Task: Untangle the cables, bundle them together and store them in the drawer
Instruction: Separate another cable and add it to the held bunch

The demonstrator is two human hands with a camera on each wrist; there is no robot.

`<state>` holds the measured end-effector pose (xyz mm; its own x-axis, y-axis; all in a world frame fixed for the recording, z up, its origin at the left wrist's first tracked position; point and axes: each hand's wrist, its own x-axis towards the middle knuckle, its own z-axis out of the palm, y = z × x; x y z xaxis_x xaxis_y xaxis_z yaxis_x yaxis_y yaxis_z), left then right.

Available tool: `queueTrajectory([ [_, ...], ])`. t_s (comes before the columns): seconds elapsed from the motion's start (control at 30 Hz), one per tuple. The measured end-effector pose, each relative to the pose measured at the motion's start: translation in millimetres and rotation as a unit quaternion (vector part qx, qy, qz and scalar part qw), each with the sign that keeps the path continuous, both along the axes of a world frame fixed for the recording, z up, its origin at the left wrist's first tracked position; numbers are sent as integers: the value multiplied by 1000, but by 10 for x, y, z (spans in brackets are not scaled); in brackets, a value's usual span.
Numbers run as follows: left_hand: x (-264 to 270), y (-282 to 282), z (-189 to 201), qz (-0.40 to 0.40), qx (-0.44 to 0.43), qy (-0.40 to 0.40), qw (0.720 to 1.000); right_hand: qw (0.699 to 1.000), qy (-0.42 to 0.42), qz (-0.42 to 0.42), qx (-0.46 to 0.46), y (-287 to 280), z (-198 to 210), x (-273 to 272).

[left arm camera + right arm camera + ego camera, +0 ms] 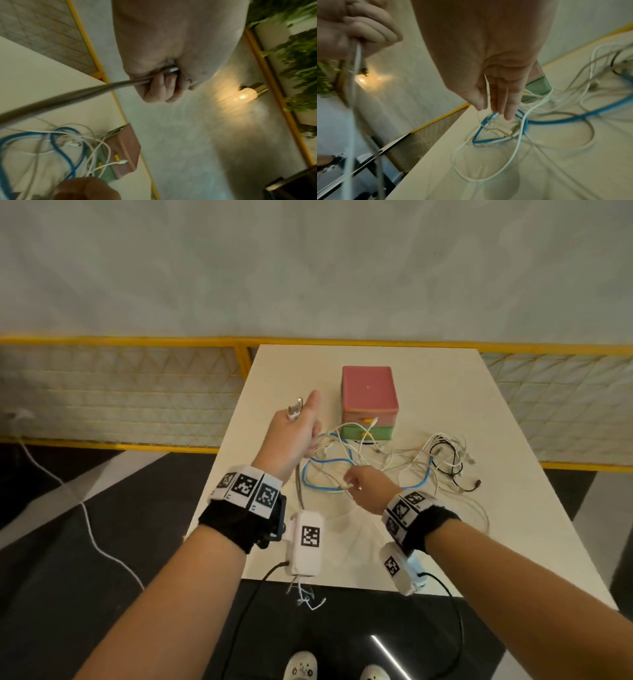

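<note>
Cables (383, 460) sprawl tangled on the table (479, 542) before the pink and green drawer box (369, 402). Left hand (294, 436), raised, has its grip curled round a grey cable (68, 97); right hand (368, 484) pinches a thin white cable (487, 86) above the blue one (329, 463).

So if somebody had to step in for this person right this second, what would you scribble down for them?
Left hand: raised above the table, gripping one grey cable that runs down from the fist.
Right hand: low over the tangle, pinching a thin white cable between thumb and fingers.
Blue cable, white ones and a black cable lie knotted on the table in front of the drawer box.
Done: one cable partly lifted out.
Left: untangle everything, bundle, open a drawer, store. Both drawers look shut.
</note>
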<state>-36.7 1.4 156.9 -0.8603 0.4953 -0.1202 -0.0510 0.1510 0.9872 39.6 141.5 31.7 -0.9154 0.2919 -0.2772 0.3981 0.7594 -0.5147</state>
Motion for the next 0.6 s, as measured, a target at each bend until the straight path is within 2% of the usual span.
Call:
queueTrajectory([
  [0.13, -118, -48, -236, 17, 1, -25, 1000, 991, -110, -64, -45, -35, -320, -259],
  [0.2, -163, -81, -311, 8, 5, -22, 1000, 983, -124, -93, -99, -29, -437, -310],
  [0.27, -205, -107, -377, 8, -5, -22, 1000, 976, -82, -133, -152, -35, -486, -332],
  [0.33, -245, -126, -439, 9, -25, -31, 999, 978, -27, -139, -150, -46, -433, -354],
  [0.5, -300, -120, -593, -23, -148, -70, 986, 980, 77, -80, -165, -80, 106, -292],
  [0.6, -275, -32, -664, -41, -192, -100, 975, 963, 156, -55, -213, -104, 388, -166],
])
